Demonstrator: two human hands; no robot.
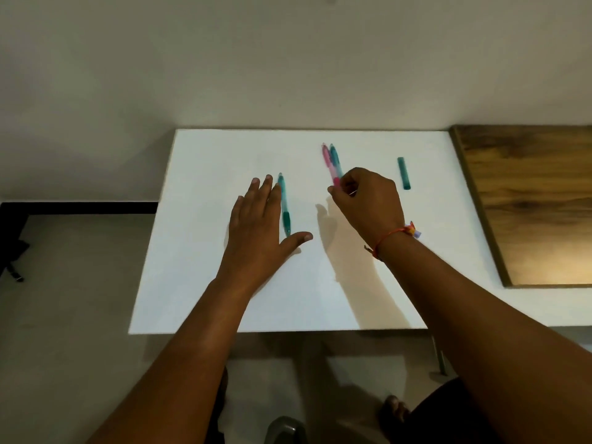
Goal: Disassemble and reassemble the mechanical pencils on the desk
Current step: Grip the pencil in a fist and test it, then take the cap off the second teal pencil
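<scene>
A teal mechanical pencil (284, 206) lies on the white desk (198, 257), pointing away from me. My left hand (261, 225) rests flat on the desk beside it, fingers straight, index finger along the pencil's left side. Farther back lie a pink pencil (327, 161) and a second teal pencil (335, 158), side by side and touching. My right hand (368, 200) has curled fingers that pinch the near end of these two; which of them it holds I cannot tell. A short teal barrel piece (404, 173) lies alone to the right.
A wooden board (531, 203) lies beside the desk on the right. The wall stands just behind the desk's far edge. Below the near edge are the floor, a desk leg (440, 357) and my foot (394, 408). A dark object (12, 248) sits at far left.
</scene>
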